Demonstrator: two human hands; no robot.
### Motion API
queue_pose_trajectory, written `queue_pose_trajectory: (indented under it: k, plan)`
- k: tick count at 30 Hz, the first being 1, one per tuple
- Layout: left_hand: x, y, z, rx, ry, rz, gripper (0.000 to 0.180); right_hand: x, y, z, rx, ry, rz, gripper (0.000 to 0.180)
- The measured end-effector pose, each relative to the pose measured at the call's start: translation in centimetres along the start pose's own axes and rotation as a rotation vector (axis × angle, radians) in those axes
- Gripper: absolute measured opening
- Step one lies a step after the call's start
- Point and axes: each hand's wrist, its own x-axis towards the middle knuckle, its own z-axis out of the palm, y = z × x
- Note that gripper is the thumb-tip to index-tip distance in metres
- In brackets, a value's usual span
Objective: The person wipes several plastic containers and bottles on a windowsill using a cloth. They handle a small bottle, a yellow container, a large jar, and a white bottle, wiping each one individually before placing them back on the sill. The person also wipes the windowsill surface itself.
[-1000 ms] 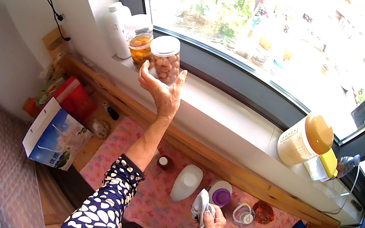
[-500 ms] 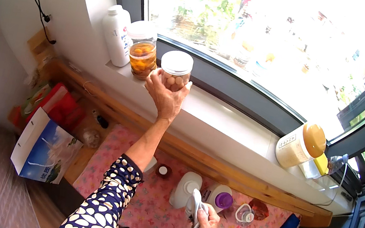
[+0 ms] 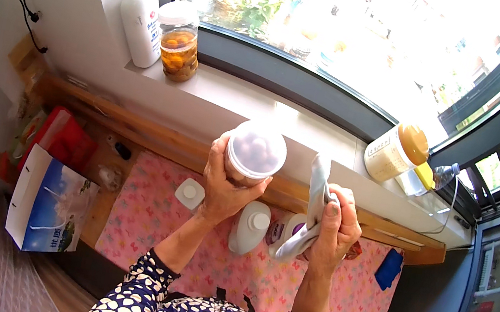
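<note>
My left hand (image 3: 228, 185) is wrapped around a clear round jar (image 3: 256, 150) with a white, see-through lid; round pale brown pieces show inside. I hold it up in front of the window sill, lid toward me. To its right my right hand (image 3: 337, 228) grips a pale grey cloth (image 3: 313, 214), pinched between thumb and fingers with its ends sticking out above and below. The cloth and the jar are apart. Below the hands stand a white jug (image 3: 249, 228) and a bottle with a purple cap (image 3: 288, 231), the latter partly hidden by the cloth.
A white bottle (image 3: 143, 27) and a jar of orange fruit in liquid (image 3: 178, 53) stand on the sill's left. A tub with a tan lid (image 3: 391, 154) is at its right. A wooden rail (image 3: 284, 192) borders the pink patterned cloth (image 3: 138, 223). A paper bag (image 3: 54, 205) stands at left.
My left hand has lifted the jar off the sill and brought it nearer, tilting its lid toward me. My right hand has risen with the cloth beside it. The view has shifted slightly.
</note>
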Motion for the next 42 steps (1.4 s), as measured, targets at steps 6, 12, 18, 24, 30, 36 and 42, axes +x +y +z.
queue_pose_trajectory:
  k: [6,12,18,24,30,36,42]
  plan:
    - [-3.8,2.9,-1.4,-0.057,-0.065,0.003,0.082,-1.3,-1.4,0.6,-0.038,0.045,-0.060,0.020]
    - [-6.3,4.7,-1.7,-0.035,-0.032,-0.025,0.076,-2.3,-3.1,0.9,-0.125,-0.017,-0.198,0.016]
    - [-8.0,6.3,-2.7,-0.066,-0.105,0.023,0.077,-4.2,-4.7,-0.7,-0.232,0.035,-0.141,0.013]
    - [-8.2,6.9,-3.3,0.058,-0.083,0.068,0.075,-4.2,-5.8,1.0,-0.427,-0.033,-0.352,0.013]
    - [-8.8,7.0,-3.3,-0.047,-0.058,-0.045,0.051,-5.1,-7.2,2.9,-0.611,-0.442,-0.548,0.027]
    - [-9.7,6.3,-4.4,0.009,-0.132,-0.064,0.070,-2.3,-4.4,3.1,-0.339,-0.708,-0.386,0.021]
    - [-9.4,7.1,-4.6,0.063,-0.203,0.007,0.083,-0.3,-2.2,3.3,-0.384,-0.691,-0.033,0.020]
